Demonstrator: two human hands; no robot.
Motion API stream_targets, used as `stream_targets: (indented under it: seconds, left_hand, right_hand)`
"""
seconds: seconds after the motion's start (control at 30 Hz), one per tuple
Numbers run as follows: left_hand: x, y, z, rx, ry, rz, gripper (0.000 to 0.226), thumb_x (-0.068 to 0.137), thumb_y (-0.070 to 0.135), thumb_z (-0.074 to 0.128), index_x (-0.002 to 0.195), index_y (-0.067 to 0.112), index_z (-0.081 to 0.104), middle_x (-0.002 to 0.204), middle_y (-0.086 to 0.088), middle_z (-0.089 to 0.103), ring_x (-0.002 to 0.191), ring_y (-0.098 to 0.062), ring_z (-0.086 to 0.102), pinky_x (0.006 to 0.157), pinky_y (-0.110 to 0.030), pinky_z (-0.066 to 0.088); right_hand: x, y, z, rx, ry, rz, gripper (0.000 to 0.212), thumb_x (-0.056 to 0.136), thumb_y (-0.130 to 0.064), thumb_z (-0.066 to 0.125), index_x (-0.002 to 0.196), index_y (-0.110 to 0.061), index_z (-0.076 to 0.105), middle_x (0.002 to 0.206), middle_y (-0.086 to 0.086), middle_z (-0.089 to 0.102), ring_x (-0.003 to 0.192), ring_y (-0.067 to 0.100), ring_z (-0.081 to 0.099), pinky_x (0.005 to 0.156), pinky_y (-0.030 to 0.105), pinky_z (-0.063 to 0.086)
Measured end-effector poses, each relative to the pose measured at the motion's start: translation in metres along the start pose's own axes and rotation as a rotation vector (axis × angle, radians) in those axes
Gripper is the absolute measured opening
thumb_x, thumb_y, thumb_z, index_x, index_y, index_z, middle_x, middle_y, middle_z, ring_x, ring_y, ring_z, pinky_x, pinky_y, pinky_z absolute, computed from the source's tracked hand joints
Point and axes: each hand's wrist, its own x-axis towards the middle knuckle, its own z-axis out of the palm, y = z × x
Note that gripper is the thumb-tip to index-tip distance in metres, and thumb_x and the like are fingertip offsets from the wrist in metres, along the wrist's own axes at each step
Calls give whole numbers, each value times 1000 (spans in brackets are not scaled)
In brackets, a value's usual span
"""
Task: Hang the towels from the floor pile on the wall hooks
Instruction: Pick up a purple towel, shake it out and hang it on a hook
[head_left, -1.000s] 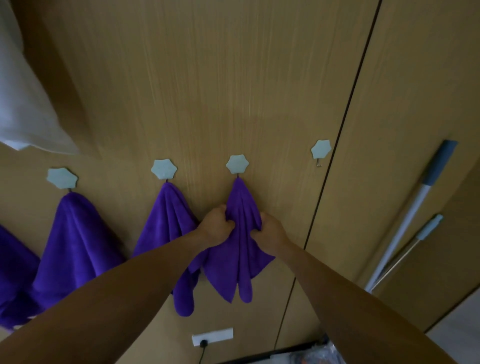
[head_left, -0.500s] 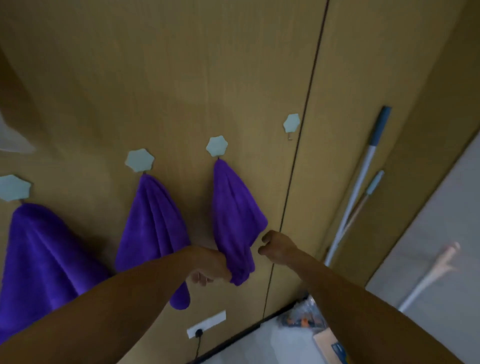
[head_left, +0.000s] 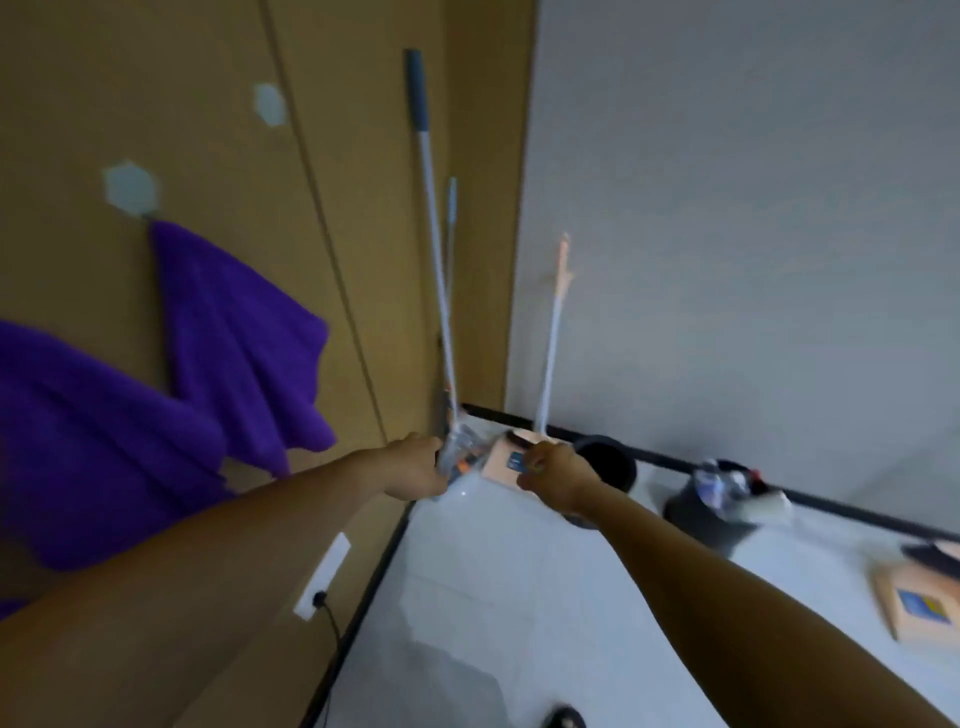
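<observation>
We've got two towels on the wall panel (head_left: 363, 156) at left: one towel (head_left: 244, 338) hangs under a hook (head_left: 130, 187), the other towel (head_left: 93, 441) left of it & lower. Another hook (head_left: 270, 104) sits up-right. Poles (head_left: 431, 208) lean in the corner, right of the towels. An outlet (head_left: 322, 577) is low on the panel; a box (head_left: 919, 597) lies on the floor (head_left: 519, 571), far right.
</observation>
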Motion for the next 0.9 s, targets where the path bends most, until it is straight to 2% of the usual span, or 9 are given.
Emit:
stream_targets:
  seconds: [0.07, 0.13, 0.17, 0.27, 0.33, 0.47, 0.63, 0.77, 0.9]
  left_hand:
    - [3, 34, 9, 50, -18, 84, 44, 76, 35, 58, 110, 7, 55, 119, -16, 58, 105, -32, 56, 88, -38, 49]
    - [4, 78, 26, 90, -16, 158, 33, 77, 32, 62, 102, 14, 51, 121, -13, 56, 105, -30, 55, 85, -35, 48]
    - [4, 100, 35, 111, -9, 194, 36, 77, 32, 63, 106, 15, 49, 124, -12, 53, 108, -30, 53, 86, -35, 47]
    - [-4, 162, 69, 152, -70, 293, 62, 82, 37, 60, 137, 17, 38, 144, -9, 38, 124, -30, 44, 100, -41, 43]
    - [-15, 201, 95, 206, -126, 344, 65, 87, 38, 57, 143, 17, 33, 149, -8, 31, 131, -30, 37, 104, -43, 38]
    - [-45, 277, 156, 328, -200, 424, 73, 90, 40, 55, 150, 14, 21, 154, -11, 22, 137, -33, 28, 109, -45, 34]
    - [-77, 344, 239, 424, -305, 532, 75, 90, 39, 54, 151, 18, 17, 155, -10, 19, 138, -34, 28, 109, -44, 33]
    - [-82, 373, 295, 486, -419, 591, 76, 89, 40, 53, 151, 20, 15, 156, -6, 19, 137, -32, 28, 108, -43, 33]
    - [-61, 393, 345, 500, -498, 609, 75, 89, 40, 52, 151, 19, 16, 156, -7, 20, 137, -30, 30, 108, -40, 33]
  right_hand:
    - [-34, 46, -12, 25, 85, 96, 38, 90, -25, 59, 126, -14, 59, 128, 9, 59, 115, 28, 57, 94, 31, 46]
    - [-71, 93, -23, 30, 156, 188, 34, 92, -28, 57, 123, -12, 61, 122, 13, 62, 108, 30, 60, 93, 38, 50]
    - [-90, 116, -27, 42, 190, 233, 33, 93, -28, 58, 121, -12, 62, 122, 13, 62, 106, 30, 61, 93, 40, 52]
    - [-152, 183, -31, 151, 296, 364, 35, 90, -30, 63, 122, -18, 62, 129, 11, 56, 111, 28, 58, 94, 37, 50]
    - [-195, 223, -30, 198, 346, 451, 36, 88, -32, 62, 123, -21, 62, 131, 11, 54, 115, 28, 56, 95, 35, 48]
    - [-284, 293, -12, 277, 366, 606, 36, 86, -32, 62, 120, -21, 63, 130, 13, 55, 114, 28, 58, 96, 33, 47]
    - [-367, 358, 24, 389, 384, 779, 37, 85, -30, 63, 121, -21, 63, 127, 12, 60, 113, 26, 59, 98, 35, 47]
    - [-399, 392, 53, 497, 369, 878, 40, 84, -28, 63, 123, -18, 62, 114, 6, 69, 103, 20, 63, 89, 28, 47]
    - [-405, 422, 85, 561, 337, 951, 39, 86, -26, 61, 123, -12, 61, 123, 7, 64, 110, 24, 60, 93, 30, 47]
